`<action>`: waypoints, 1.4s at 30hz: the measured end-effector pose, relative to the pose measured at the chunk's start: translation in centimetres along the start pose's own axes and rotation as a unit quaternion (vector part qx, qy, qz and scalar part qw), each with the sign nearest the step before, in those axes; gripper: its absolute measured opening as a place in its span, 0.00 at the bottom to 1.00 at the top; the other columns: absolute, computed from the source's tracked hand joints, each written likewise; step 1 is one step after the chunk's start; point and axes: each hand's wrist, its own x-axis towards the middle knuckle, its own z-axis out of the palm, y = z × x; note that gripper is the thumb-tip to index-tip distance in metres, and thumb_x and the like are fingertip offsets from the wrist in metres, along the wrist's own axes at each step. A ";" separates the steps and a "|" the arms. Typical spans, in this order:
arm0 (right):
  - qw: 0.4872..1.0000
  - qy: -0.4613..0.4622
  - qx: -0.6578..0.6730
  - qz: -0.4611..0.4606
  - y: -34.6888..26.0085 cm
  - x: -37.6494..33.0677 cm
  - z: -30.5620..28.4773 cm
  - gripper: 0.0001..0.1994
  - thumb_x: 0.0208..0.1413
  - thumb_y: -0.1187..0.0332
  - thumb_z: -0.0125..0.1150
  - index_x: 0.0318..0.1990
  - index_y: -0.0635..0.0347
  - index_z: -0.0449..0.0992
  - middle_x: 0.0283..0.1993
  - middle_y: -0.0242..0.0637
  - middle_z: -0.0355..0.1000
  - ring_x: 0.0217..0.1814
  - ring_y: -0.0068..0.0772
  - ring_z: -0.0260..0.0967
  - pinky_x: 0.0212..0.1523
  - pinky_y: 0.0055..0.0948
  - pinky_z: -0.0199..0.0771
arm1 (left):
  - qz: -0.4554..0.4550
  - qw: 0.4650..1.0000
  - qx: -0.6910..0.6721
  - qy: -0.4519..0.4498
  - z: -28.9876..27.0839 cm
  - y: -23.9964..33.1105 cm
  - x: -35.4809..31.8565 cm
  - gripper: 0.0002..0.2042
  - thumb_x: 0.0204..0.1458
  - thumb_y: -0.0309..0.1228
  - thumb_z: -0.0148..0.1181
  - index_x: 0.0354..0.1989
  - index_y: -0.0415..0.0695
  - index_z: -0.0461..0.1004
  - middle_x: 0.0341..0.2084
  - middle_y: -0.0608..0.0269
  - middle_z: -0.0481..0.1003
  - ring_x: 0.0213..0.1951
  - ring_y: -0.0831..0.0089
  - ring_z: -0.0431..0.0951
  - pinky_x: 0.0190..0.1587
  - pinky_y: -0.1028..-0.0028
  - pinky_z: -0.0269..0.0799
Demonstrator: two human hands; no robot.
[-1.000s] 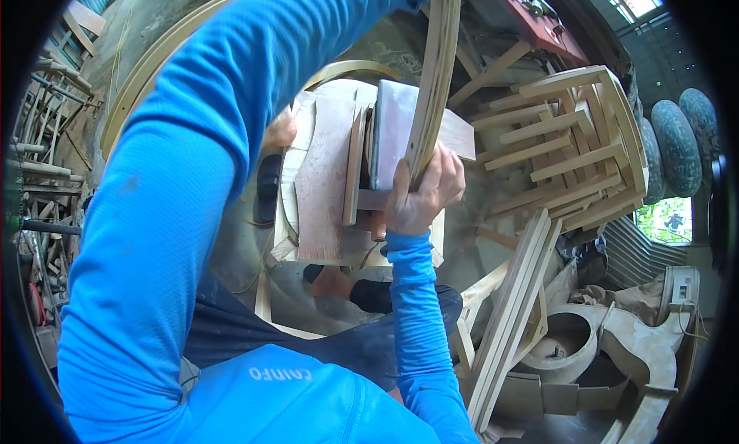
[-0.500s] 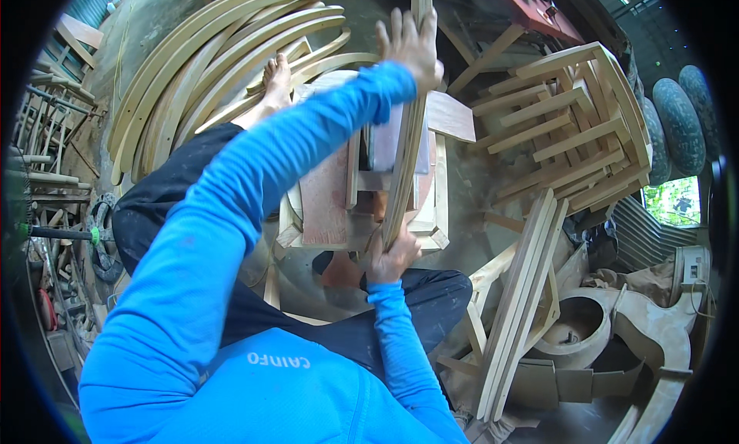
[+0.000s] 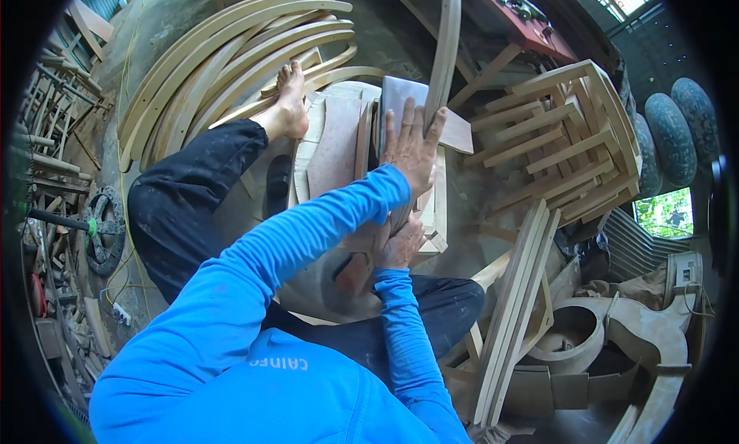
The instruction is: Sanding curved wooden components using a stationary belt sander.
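My right hand [image 3: 402,242] is closed around the near end of a long, slightly curved wooden strip [image 3: 446,48], which runs away from me. Flat against the strip lies my left hand [image 3: 413,148], its fingers stretched out and crossing over the wood. Beneath both hands is a low wooden stand [image 3: 437,227], and a grey, smooth-faced block [image 3: 400,96] stands on it beside the strip. The strip's far end reaches past the top of the picture. My left hand and forearm hide part of its near half.
Curved wooden slats [image 3: 181,67] are piled at the far left, close to my bare foot [image 3: 291,98]. On the right stand stacked wooden frames [image 3: 573,136] and leaning straight bars [image 3: 516,305]. A machine with a round housing [image 3: 566,336] sits at the lower right, a red table [image 3: 527,21] behind.
My left hand has slid toward me along the strip, from its far part to just beyond my right hand. My right hand keeps its hold. My left leg now shows further out.
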 end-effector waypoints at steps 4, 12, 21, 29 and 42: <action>0.993 -0.089 -0.076 0.005 2.9 -3.4 -1.2 0.20 0.60 0.53 0.63 0.49 0.59 0.70 0.42 0.47 0.71 0.46 0.55 0.69 0.47 0.51 0.63 | -0.006 0.998 0.048 -0.032 -1.8 0.2 4.8 0.51 0.48 0.38 0.62 0.80 0.47 0.39 0.76 0.35 0.47 0.79 0.39 0.33 0.74 0.34 0.25; 0.970 -0.203 -0.132 0.009 5.3 -10.0 -8.8 0.18 0.52 0.59 0.70 0.45 0.56 0.72 0.37 0.40 0.70 0.40 0.48 0.70 0.40 0.45 0.65 | -0.115 0.993 0.000 -0.035 0.4 -1.2 3.5 0.48 0.47 0.36 0.61 0.79 0.46 0.44 0.73 0.32 0.49 0.78 0.36 0.36 0.74 0.34 0.24; 0.987 -0.124 -0.100 -0.021 2.8 -4.1 -3.6 0.17 0.59 0.57 0.65 0.44 0.61 0.70 0.35 0.46 0.67 0.39 0.53 0.67 0.40 0.47 0.63 | -0.078 0.994 -0.049 0.051 0.6 -4.4 11.3 0.47 0.46 0.35 0.61 0.78 0.49 0.47 0.68 0.30 0.54 0.74 0.37 0.50 0.73 0.33 0.37; 0.998 -0.030 -0.055 -0.022 -1.4 8.2 -1.7 0.20 0.64 0.52 0.60 0.41 0.63 0.67 0.33 0.53 0.70 0.38 0.60 0.69 0.41 0.52 0.64 | -0.148 0.986 -0.056 -0.051 -5.7 -6.8 24.6 0.45 0.55 0.35 0.56 0.80 0.47 0.38 0.70 0.39 0.55 0.74 0.45 0.55 0.76 0.47 0.44; 0.963 -0.242 -0.116 0.009 4.2 -8.8 -9.1 0.17 0.57 0.58 0.70 0.44 0.57 0.71 0.33 0.42 0.72 0.35 0.50 0.73 0.35 0.45 0.63 | -0.105 0.994 -0.009 -0.037 0.0 -1.6 3.9 0.43 0.50 0.35 0.60 0.78 0.49 0.50 0.70 0.25 0.50 0.76 0.32 0.41 0.74 0.33 0.27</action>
